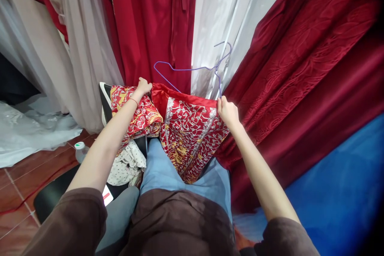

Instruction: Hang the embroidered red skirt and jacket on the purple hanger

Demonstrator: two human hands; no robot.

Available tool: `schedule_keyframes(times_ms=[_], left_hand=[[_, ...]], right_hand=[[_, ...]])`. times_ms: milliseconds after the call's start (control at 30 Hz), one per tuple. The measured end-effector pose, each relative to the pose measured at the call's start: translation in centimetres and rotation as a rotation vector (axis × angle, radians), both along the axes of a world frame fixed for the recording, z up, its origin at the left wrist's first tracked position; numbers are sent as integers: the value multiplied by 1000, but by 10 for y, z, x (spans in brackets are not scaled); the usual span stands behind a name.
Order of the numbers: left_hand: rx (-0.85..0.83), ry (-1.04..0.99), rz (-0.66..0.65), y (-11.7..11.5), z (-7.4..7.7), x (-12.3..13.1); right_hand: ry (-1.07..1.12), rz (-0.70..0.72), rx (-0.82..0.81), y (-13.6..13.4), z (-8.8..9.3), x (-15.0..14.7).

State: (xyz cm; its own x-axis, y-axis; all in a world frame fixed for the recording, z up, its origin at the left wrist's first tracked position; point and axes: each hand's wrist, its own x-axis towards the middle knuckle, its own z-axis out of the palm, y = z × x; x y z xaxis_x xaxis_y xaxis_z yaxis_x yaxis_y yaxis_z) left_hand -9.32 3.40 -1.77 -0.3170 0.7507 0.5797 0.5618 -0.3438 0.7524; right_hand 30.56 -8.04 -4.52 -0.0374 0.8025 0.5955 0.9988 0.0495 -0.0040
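A red embroidered skirt [192, 136] with silver and gold patterns hangs in front of my lap, its plain red satin waistband at the top. My left hand [144, 86] is closed on the waistband's left end. At the right end, my right hand [228, 112] grips the band beside the lower part of a purple wire hanger [192, 69]. The hanger stands tilted behind the waistband, its lower portion hidden by the cloth and its hook free at the upper right. Folded red and gold embroidered fabric [144, 118] lies beneath my left forearm.
Dark red curtains or garments [306, 56] hang close at right, and more red cloth [153, 20] hangs ahead. Pale fabric [87, 40] hangs at left. Spotted white cloth [126, 166] lies on a black seat [57, 192], with a clear bottle [80, 153] behind it.
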Motion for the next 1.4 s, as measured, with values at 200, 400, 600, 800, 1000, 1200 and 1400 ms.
schedule_keyframes(times_ms=[200, 400, 600, 800, 1000, 1200, 1400], left_hand=[[-140, 542, -159, -36, 17, 15], [-420, 772, 107, -40, 32, 15], [-278, 702, 136, -44, 80, 20], [-345, 865, 122, -59, 115, 37], [-384, 1216, 348, -72, 113, 67], [-249, 1378, 210, -54, 100, 65], [-178, 1247, 30, -36, 92, 104]], right_hand=[[13, -1, -13, 1, -1, -1], [-18, -19, -19, -2, 2, 0], [-103, -102, 4, -18, 11, 2], [-111, -108, -16, -35, 23, -9], [-87, -115, -56, -43, 29, -13], [-65, -74, -83, -33, 30, 9], [-58, -33, -36, -31, 30, 27]])
